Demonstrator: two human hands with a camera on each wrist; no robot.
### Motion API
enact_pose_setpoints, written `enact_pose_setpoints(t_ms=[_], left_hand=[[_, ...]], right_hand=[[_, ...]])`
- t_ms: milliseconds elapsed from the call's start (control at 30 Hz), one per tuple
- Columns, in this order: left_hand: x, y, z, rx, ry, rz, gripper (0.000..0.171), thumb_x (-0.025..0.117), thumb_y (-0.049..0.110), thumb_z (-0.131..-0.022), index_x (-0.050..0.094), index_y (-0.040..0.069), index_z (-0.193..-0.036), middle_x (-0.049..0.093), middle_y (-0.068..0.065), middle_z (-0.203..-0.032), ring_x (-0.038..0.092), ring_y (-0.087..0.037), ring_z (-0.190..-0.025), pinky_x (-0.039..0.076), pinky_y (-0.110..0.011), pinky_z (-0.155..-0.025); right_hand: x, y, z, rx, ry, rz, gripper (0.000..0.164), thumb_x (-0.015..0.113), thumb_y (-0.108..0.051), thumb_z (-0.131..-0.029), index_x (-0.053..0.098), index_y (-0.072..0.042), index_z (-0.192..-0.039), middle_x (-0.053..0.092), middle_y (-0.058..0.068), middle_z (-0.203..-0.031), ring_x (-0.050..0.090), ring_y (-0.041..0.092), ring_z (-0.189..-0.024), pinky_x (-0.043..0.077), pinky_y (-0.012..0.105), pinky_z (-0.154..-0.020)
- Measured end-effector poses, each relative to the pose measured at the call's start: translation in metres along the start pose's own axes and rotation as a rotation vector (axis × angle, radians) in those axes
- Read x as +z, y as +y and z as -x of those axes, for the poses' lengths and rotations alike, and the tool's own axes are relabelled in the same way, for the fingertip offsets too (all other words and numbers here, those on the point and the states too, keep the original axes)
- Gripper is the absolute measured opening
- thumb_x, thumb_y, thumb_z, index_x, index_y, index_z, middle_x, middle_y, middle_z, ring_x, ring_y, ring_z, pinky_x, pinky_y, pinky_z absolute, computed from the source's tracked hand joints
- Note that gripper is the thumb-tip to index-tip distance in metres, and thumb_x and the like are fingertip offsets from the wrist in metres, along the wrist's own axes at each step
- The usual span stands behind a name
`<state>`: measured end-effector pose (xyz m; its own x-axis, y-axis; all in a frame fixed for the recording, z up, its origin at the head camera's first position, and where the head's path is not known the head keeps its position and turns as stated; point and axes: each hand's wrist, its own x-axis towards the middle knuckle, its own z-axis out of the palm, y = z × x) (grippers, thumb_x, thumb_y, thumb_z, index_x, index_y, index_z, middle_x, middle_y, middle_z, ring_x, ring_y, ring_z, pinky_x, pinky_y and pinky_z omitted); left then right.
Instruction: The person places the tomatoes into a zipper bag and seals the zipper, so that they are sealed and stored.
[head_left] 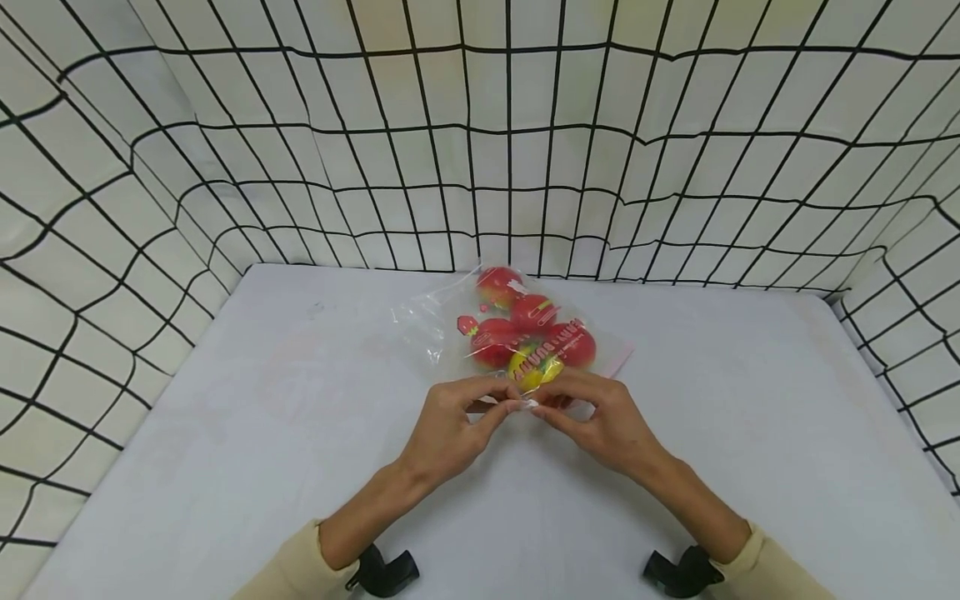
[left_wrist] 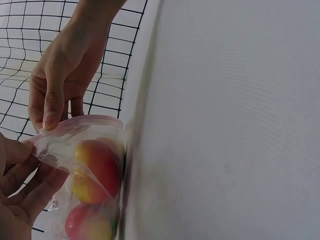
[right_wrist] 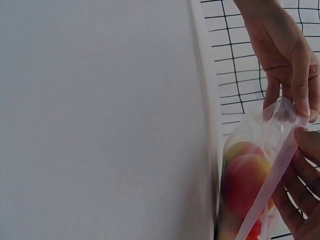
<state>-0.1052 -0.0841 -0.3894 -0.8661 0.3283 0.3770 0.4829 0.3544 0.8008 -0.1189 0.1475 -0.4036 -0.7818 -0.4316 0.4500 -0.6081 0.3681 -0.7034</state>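
A clear zip bag [head_left: 431, 321] with red print lies on the table, its edge towards me. Inside it are several red-and-yellow round fruits [head_left: 495, 342] and a yellow piece [head_left: 528, 371] under the print. My left hand [head_left: 450, 429] pinches the bag's near edge between thumb and fingers. Close beside it, my right hand [head_left: 611, 421] pinches the same edge at a small whitish slider [head_left: 530, 404]. In the right wrist view a pink zip strip [right_wrist: 270, 187] runs from the fingertips along the bag's mouth. Whether the zip is closed I cannot tell.
The white table [head_left: 262, 400] reaches to a black wire grid [head_left: 510, 129] at the back and both sides. Black curved pieces [head_left: 386, 575] sit at the sleeve cuffs, one on each wrist.
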Motion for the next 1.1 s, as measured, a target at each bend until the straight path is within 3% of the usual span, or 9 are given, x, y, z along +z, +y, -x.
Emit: enact_pose_setpoints(t_ms=[300,867,1100], left_hand=[[-0.001,-0.002,0.001,-0.006,0.008,0.006,0.013,0.079,0.012,-0.092,0.079,0.01,-0.105,0.081,-0.001,-0.104,0.075,-0.013,-0.096,0.065,-0.027,-0.084],[-0.001,-0.002,0.001,-0.002,0.036,-0.001,0.01,0.079,0.012,-0.092,0.078,0.012,-0.102,0.08,0.001,-0.101,0.075,-0.011,-0.094,0.064,-0.025,-0.084],[-0.001,-0.002,0.001,-0.034,-0.02,-0.026,0.015,0.078,0.01,-0.092,0.074,0.011,-0.106,0.08,0.001,-0.102,0.075,-0.01,-0.093,0.064,-0.027,-0.087]], right_hand=[[-0.006,0.008,0.005,0.017,-0.017,0.01,0.031,0.086,-0.002,-0.082,0.078,-0.02,-0.105,0.073,-0.007,-0.097,0.067,0.006,-0.088,0.063,0.023,-0.082],[-0.012,0.015,0.005,0.022,-0.031,0.03,0.03,0.085,-0.001,-0.081,0.079,-0.017,-0.106,0.072,-0.005,-0.096,0.067,0.007,-0.088,0.063,0.023,-0.082],[-0.011,0.016,0.006,0.025,-0.039,0.026,0.032,0.085,0.001,-0.081,0.079,-0.017,-0.107,0.073,-0.004,-0.098,0.067,0.008,-0.09,0.063,0.024,-0.084]])
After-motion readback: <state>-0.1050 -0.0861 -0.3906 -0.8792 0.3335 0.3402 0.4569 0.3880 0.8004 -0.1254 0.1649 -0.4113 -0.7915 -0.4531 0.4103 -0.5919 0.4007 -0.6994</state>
